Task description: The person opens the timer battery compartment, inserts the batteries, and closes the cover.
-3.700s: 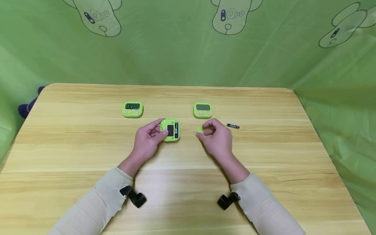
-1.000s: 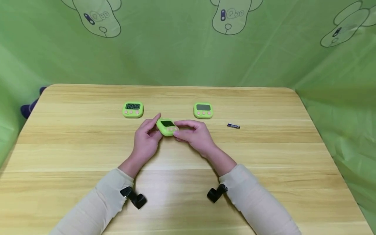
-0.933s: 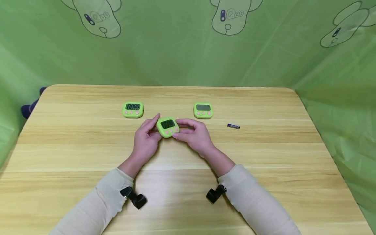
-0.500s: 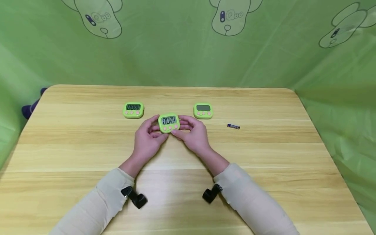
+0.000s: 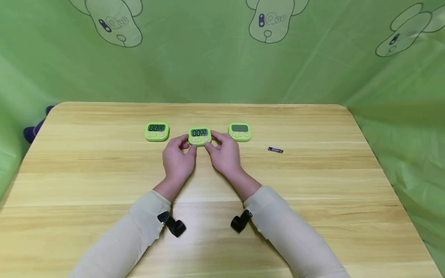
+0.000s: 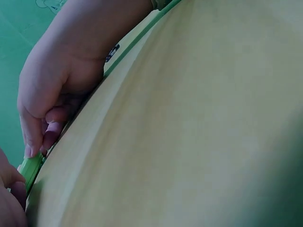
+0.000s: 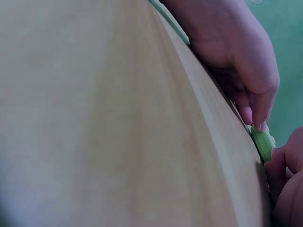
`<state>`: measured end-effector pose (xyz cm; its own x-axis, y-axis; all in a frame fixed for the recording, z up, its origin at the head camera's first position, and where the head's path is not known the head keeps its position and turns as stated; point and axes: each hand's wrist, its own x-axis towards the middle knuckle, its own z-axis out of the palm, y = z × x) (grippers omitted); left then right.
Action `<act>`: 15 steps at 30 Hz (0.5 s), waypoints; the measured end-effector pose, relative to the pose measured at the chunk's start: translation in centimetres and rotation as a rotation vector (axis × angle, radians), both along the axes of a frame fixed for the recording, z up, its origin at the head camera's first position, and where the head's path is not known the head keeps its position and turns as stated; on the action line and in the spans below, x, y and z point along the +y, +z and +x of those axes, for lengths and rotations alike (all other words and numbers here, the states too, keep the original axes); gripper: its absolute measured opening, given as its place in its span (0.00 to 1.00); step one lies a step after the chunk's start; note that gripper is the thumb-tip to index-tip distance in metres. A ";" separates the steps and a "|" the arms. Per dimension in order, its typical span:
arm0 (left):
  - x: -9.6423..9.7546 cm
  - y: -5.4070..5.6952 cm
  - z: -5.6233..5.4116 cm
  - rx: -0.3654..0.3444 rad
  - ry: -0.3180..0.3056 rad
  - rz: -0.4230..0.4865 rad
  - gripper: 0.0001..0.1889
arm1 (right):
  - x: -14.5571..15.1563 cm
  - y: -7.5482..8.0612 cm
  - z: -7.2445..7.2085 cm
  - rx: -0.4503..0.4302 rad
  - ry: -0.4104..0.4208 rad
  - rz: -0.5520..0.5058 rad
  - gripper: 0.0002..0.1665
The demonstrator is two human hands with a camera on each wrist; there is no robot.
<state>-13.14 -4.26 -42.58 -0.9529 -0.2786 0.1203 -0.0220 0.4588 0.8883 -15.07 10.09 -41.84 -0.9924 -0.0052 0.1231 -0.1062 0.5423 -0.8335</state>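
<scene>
A green digital timer (image 5: 199, 136) with three pink buttons lies face up between both hands, its screen showing zeros. My left hand (image 5: 179, 160) grips its left side, thumb at the near edge. From the other side, my right hand (image 5: 226, 154) pinches the right end between thumb and fingers. Low over the tabletop, the timer's green edge (image 6: 31, 170) shows between the hands in the left wrist view. The right wrist view has the same edge (image 7: 262, 144) between the fingertips. To the left sits a second timer (image 5: 157, 131) with lit digits; to the right, a third timer (image 5: 239, 132) with a blank screen.
A small dark blue battery (image 5: 275, 150) lies right of the blank timer. The wooden table (image 5: 313, 185) has its far edge against a green curtain (image 5: 208, 69) with cartoon heads. A dark purple object (image 5: 33, 131) pokes out beyond the table's left edge.
The middle timer, first held back up with its battery showing and a small green piece in my right hand, has been turned face up. Both hands have carried it toward the far side.
</scene>
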 end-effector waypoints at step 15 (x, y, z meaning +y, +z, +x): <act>0.1 0.3 -1.0 -0.101 0.071 -0.040 0.19 | -0.7 0.2 -0.9 0.001 -0.043 0.083 0.26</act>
<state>-14.15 -4.13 -42.23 -0.9388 -0.3425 0.0368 -0.1444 0.4882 0.8607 -15.98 9.38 -41.63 -0.9918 0.0269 0.1246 -0.0821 0.6132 -0.7856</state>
